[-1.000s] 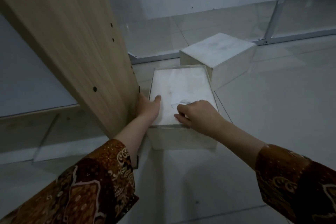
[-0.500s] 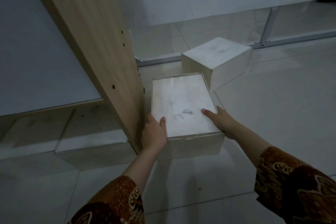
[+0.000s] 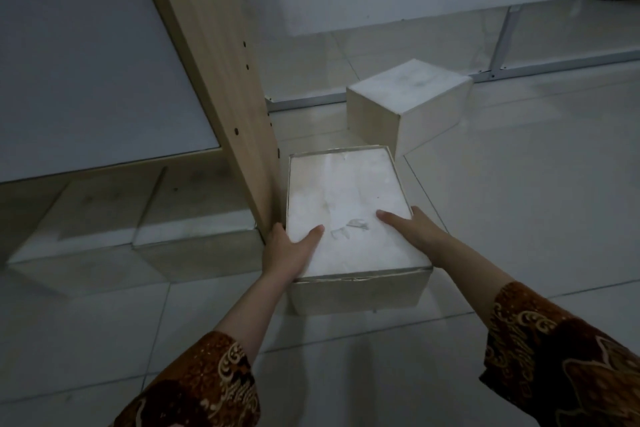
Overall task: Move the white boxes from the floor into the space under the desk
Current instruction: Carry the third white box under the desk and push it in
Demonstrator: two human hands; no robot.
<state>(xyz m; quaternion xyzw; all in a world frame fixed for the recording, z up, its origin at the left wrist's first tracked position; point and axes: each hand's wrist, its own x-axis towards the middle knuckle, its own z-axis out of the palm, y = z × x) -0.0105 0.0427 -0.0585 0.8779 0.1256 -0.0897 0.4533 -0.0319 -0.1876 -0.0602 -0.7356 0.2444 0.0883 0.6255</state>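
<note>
Fingers of the left hand (image 3: 289, 253) wrap the near-left corner of the white box (image 3: 349, 215), thumb lying flat on its lid, while the right hand (image 3: 412, 232) clamps the right edge with its thumb spread across the top. Half a second ago the right hand was only laid along that side, and a second ago both hands rested on the lid; now they grip opposite sides, so I judge the box is about to be lifted or slid left, round the upright. Whether it has left the floor I cannot tell.

It sits just right of the desk side panel (image 3: 225, 87), almost touching it, and is not yet under the desk. The box is a shallow rectangle, its lid papery and creased, its walls dull cardboard.

Left of the panel, low pale boxes (image 3: 138, 236) already lie in the shadowed space. The panel is light wood grain, drilled with small holes. Farther off, a second white box (image 3: 408, 104), nearly cubic, stands askew on the glossy tiled floor (image 3: 536, 201).
</note>
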